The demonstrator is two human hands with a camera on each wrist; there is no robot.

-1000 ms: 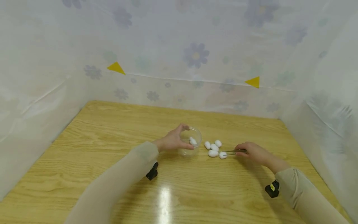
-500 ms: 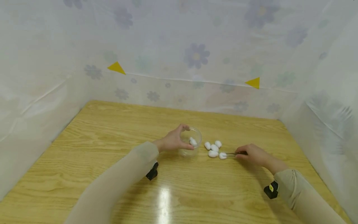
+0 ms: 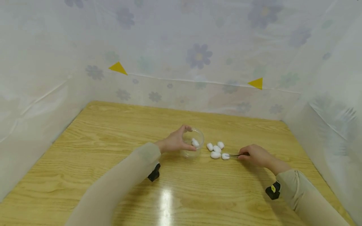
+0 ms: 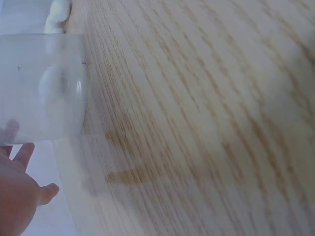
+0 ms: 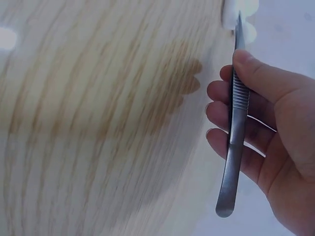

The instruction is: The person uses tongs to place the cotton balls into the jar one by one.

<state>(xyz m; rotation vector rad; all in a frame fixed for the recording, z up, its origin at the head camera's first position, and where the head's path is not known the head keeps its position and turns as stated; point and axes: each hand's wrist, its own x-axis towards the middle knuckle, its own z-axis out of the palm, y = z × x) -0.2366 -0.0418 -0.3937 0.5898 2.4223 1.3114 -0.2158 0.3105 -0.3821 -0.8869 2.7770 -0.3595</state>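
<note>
My left hand (image 3: 176,141) holds a clear round container (image 3: 202,138) by its side, thumb near and fingers far. At least one white cotton ball (image 3: 195,142) lies inside it. In the left wrist view the container (image 4: 24,83) stands on the table. My right hand (image 3: 255,156) pinches metal tweezers (image 5: 238,113) between thumb and fingers. Their tips are close together on the nearest cotton ball (image 3: 224,158), at the right of a small cluster. Whether they grip it firmly is hard to tell. In the right wrist view the tweezer tips overlap this cotton ball (image 5: 229,17).
Several more cotton balls (image 3: 215,155) lie between the container and the tweezers, on a wood-grain table (image 3: 141,201). A flowered white curtain (image 3: 169,47) stands behind the table, with similar sheeting at both sides. Two yellow triangles (image 3: 255,83) mark the curtain.
The tweezers' tips, spread a second ago, have closed together at the nearest cotton ball. My right hand has shifted slightly. My left hand and the container have stayed put.
</note>
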